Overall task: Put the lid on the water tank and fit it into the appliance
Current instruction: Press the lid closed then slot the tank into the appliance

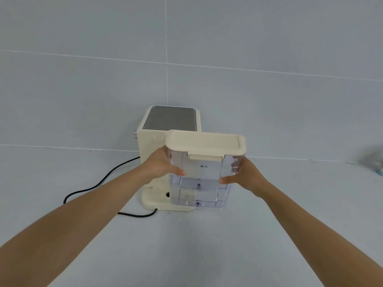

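A clear plastic water tank [200, 183] with a cream lid [206, 142] on top is held upright between both hands. My left hand [161, 165] grips its left side, thumb on the front face. My right hand [244, 176] grips its right side, fingers showing through the clear wall. The tank is just in front of the cream appliance [154, 141], which has a grey panel on top, and over the right part of the appliance's low base [153, 198]. I cannot tell whether the tank's bottom touches the base.
A black power cord [93, 186] runs from the appliance's left side and loops across the pale counter [186, 245] in front of the base. A grey tiled wall stands behind. A blurred object [376, 165] sits at the far right edge.
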{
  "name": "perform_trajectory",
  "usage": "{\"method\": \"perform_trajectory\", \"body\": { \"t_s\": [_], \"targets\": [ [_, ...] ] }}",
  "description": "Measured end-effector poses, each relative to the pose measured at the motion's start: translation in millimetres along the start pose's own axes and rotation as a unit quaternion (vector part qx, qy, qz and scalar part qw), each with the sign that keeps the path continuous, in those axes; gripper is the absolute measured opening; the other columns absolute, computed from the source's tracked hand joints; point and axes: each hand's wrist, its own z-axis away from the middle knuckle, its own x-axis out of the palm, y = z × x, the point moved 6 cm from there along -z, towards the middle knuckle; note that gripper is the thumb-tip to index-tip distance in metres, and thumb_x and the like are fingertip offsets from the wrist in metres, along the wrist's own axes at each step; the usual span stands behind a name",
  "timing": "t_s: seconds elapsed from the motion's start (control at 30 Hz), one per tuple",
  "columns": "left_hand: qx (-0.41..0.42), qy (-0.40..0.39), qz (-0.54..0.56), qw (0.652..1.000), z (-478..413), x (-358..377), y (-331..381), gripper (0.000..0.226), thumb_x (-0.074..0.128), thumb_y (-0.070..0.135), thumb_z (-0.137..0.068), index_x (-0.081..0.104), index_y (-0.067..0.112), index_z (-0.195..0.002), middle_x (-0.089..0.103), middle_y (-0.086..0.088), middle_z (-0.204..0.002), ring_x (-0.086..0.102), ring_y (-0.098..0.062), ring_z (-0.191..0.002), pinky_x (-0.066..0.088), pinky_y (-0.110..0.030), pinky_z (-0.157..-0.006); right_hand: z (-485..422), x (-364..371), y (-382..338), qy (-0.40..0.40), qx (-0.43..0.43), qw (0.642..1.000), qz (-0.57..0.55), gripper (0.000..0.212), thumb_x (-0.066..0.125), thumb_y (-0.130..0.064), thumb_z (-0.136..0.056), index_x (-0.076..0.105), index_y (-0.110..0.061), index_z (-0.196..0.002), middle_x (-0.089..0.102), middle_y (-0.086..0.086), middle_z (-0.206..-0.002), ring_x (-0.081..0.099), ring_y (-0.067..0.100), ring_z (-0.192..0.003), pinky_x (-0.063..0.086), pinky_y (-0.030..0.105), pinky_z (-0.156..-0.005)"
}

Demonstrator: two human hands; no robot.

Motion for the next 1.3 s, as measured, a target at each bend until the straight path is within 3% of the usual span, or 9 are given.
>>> {"method": "perform_trajectory", "body": {
  "t_s": [0.07, 0.2, 0.4, 0.53, 0.63, 0.77, 0.97, 1.3],
  "targets": [
    [-0.01, 0.014, 0.005, 1.0, 0, -17, -5, 0.072, 0.083, 0.014, -0.057, 0.044, 0.014, -0.118, 0.048, 0.005, -0.096, 0.045, -0.018, -0.101, 0.036, -0.028, -0.084, -12, 13, -8, -0.002, -0.007, 1.0, 0.008, 0.093, 0.085, -0.017, -0.056, 0.031, -0.013, -0.132, 0.045, 0.002, -0.121, 0.044, 0.017, -0.106, 0.038, 0.029, -0.083],
    [-0.014, 0.007, 0.01, 1.0, -2, -20, -10, 0.074, 0.083, 0.012, -0.056, 0.045, 0.014, -0.119, 0.051, -0.004, -0.112, 0.047, -0.019, -0.106, 0.037, -0.029, -0.085, -15, 20, -7, 0.0, 0.002, 1.0, -0.004, 0.094, 0.084, -0.018, -0.057, 0.03, -0.012, -0.133, 0.045, 0.009, -0.134, 0.044, 0.016, -0.105, 0.039, 0.029, -0.084],
    [-0.041, 0.001, 0.028, 0.999, -1, -23, -23, 0.071, 0.084, 0.007, -0.054, 0.051, 0.008, -0.117, 0.056, -0.017, -0.125, 0.051, -0.027, -0.115, 0.041, -0.043, -0.102, -17, 34, -5, -0.004, 0.014, 1.0, -0.017, 0.086, 0.084, -0.016, -0.055, 0.037, -0.012, -0.127, 0.051, 0.003, -0.117, 0.047, 0.02, -0.107, 0.041, 0.031, -0.084],
    [-0.043, 0.001, 0.065, 0.997, -5, -31, -33, 0.077, 0.083, 0.0, -0.053, 0.05, 0.01, -0.121, 0.057, -0.008, -0.126, 0.048, -0.023, -0.12, 0.04, -0.042, -0.104, -23, 47, -11, -0.011, 0.016, 0.999, -0.044, 0.084, 0.083, -0.007, -0.054, 0.039, -0.015, -0.126, 0.055, 0.005, -0.125, 0.05, 0.027, -0.116, 0.044, 0.043, -0.099],
    [-0.045, 0.0, 0.09, 0.995, -8, -34, -35, 0.077, 0.082, -0.003, -0.053, 0.05, 0.012, -0.122, 0.057, -0.001, -0.121, 0.048, -0.016, -0.113, 0.042, -0.033, -0.094, -27, 54, -13, -0.018, 0.02, 0.998, -0.05, 0.086, 0.082, -0.004, -0.055, 0.037, -0.014, -0.128, 0.054, 0.006, -0.129, 0.048, 0.028, -0.12, 0.042, 0.047, -0.102],
    [-0.049, -0.006, 0.108, 0.993, -12, -39, -37, 0.073, 0.08, -0.006, -0.054, 0.052, 0.013, -0.119, 0.058, 0.001, -0.113, 0.05, -0.017, -0.111, 0.041, -0.03, -0.087, -32, 59, -14, -0.014, 0.027, 0.998, -0.063, 0.087, 0.082, -0.004, -0.056, 0.037, -0.013, -0.13, 0.053, 0.006, -0.131, 0.047, 0.028, -0.122, 0.041, 0.046, -0.103],
    [-0.05, 0.005, 0.095, 0.994, -18, -46, -40, 0.078, 0.08, -0.006, -0.053, 0.05, 0.008, -0.124, 0.054, -0.009, -0.131, 0.044, -0.023, -0.125, 0.041, -0.041, -0.101, -35, 66, -14, 0.007, 0.033, 0.998, -0.056, 0.076, 0.081, -0.006, -0.058, 0.044, -0.012, -0.124, 0.058, 0.006, -0.125, 0.052, 0.025, -0.115, 0.043, 0.033, -0.093],
    [-0.037, 0.001, 0.128, 0.991, -23, -39, -39, 0.068, 0.078, -0.009, -0.054, 0.053, 0.016, -0.112, 0.055, 0.012, -0.098, 0.046, -0.01, -0.102, 0.041, -0.029, -0.082, -40, 62, -10, 0.033, 0.048, 0.998, -0.04, 0.07, 0.079, -0.006, -0.061, 0.044, -0.007, -0.122, 0.055, 0.01, -0.127, 0.05, 0.028, -0.117, 0.043, 0.034, -0.091]
  ]
}}
